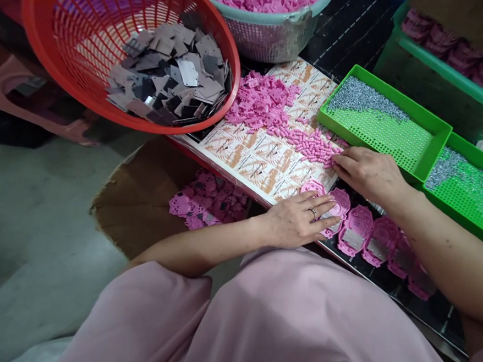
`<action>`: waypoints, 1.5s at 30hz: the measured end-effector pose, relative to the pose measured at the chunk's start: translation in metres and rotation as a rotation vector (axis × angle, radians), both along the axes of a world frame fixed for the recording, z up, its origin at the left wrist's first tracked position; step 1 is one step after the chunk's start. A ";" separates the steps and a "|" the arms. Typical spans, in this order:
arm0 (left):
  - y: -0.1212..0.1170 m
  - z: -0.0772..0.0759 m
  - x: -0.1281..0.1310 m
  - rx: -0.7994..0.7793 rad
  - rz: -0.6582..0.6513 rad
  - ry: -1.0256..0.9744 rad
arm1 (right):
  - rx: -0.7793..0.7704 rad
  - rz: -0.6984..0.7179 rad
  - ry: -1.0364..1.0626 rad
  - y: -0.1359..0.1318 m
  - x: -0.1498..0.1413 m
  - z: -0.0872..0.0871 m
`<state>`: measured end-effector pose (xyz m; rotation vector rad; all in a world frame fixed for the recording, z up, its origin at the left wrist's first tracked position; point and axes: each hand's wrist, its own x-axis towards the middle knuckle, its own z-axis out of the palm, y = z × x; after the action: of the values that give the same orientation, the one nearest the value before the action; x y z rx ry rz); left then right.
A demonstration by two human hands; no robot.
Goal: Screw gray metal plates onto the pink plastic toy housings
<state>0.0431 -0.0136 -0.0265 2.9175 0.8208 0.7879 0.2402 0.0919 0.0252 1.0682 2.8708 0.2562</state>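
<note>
My left hand (296,219), a ring on one finger, lies with its fingers stretched out over a pink plastic housing (340,203) at the near end of a row. More pink housings (355,230) with grey metal plates in them continue to the lower right, partly behind my right forearm. My right hand (371,174) reaches the edge of a pile of small pink plastic pieces (311,144), its fingertips drawn together. Whatever is between those fingertips is hidden. Beyond lies a heap of larger pink plastic parts (260,99).
A red basket (234,82) of metal plates (188,71) overhangs the table's left side. Behind stands a pale green basket (272,35) of pink parts. Green trays (441,139) with small screws (359,95) sit at right. Below is a cardboard box (122,200) containing pink pieces.
</note>
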 end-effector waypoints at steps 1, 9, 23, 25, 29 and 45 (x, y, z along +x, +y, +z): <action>0.000 0.000 0.000 0.002 0.001 0.001 | 0.006 -0.006 -0.029 0.001 -0.002 0.002; 0.000 0.001 0.000 -0.003 -0.012 0.002 | -0.100 -0.172 0.520 -0.007 0.005 0.000; 0.001 -0.002 0.001 0.004 -0.036 -0.036 | -0.751 -0.392 0.635 -0.014 -0.031 -0.004; 0.001 -0.003 0.001 -0.002 -0.051 -0.047 | -0.711 -0.389 0.587 -0.014 -0.034 -0.004; 0.002 -0.003 0.001 -0.013 -0.056 -0.050 | -0.599 -0.371 0.549 -0.018 -0.036 -0.004; 0.001 -0.004 0.000 -0.034 -0.048 -0.035 | -0.432 -0.457 0.863 -0.038 -0.017 0.014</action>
<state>0.0435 -0.0129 -0.0306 2.8738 0.7511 0.8105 0.2230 0.0540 0.0393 2.0203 2.8952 -1.0319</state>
